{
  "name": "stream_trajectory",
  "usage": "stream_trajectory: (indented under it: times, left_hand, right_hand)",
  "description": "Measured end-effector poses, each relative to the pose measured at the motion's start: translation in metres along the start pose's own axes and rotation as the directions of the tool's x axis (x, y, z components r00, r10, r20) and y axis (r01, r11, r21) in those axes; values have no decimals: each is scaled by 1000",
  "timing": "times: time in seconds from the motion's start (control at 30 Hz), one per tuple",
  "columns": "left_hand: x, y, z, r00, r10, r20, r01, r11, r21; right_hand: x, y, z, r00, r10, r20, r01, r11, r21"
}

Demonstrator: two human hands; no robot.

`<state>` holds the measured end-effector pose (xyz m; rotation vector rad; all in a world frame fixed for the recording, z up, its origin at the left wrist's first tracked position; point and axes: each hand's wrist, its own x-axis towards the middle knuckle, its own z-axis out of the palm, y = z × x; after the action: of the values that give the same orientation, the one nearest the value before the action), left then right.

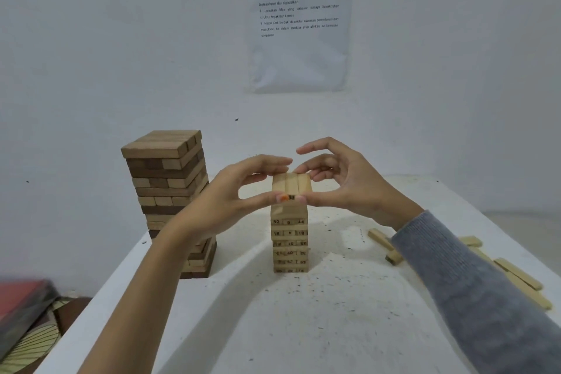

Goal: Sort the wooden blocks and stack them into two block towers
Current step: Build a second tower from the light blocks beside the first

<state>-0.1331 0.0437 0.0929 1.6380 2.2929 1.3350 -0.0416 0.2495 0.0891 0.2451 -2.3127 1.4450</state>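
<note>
A tall tower of brown and tan blocks (170, 188) stands at the left of the white table. At the centre stands a shorter tower of pale numbered blocks (290, 246). Its top layer of three pale blocks (292, 183) is pinched between both hands from the near and far ends. My left hand (236, 194) holds it with thumb in front and fingers behind. My right hand (343, 182) does the same from the right, its index finger raised above. Several loose pale blocks (516, 275) lie at the right, partly behind my grey sleeve.
The white table (303, 328) runs to a white wall with a printed sheet (299, 18) taped on it. A red and dark object (24, 304) and patterned floor lie below the table's left edge.
</note>
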Motion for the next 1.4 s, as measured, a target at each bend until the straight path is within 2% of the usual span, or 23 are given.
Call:
stream_trajectory:
  times: [0.3, 0.63, 1.17, 1.3, 1.4]
  left_hand:
    - [-1, -15, 8, 997, -73, 18, 73, 997, -14]
    - [-4, -18, 8, 993, -108, 40, 109, 994, -24]
    - [-7, -21, 11, 989, -144, 27, 142, 988, 60]
    - [-8, -12, 11, 987, -145, -75, 145, 989, -1]
    - [-6, -5, 16, 939, -226, -260, 190, 969, -156]
  right_hand:
    - [4, 16, 3, 996, 63, 56, -60, 997, -45]
    - [4, 20, 8, 996, 58, 72, -51, 995, -90]
    - [3, 21, 8, 987, 120, 109, -97, 976, -194]
    - [2, 12, 3, 983, 167, 72, -159, 981, -107]
    - [2, 9, 9, 963, 239, -121, -238, 971, 22]
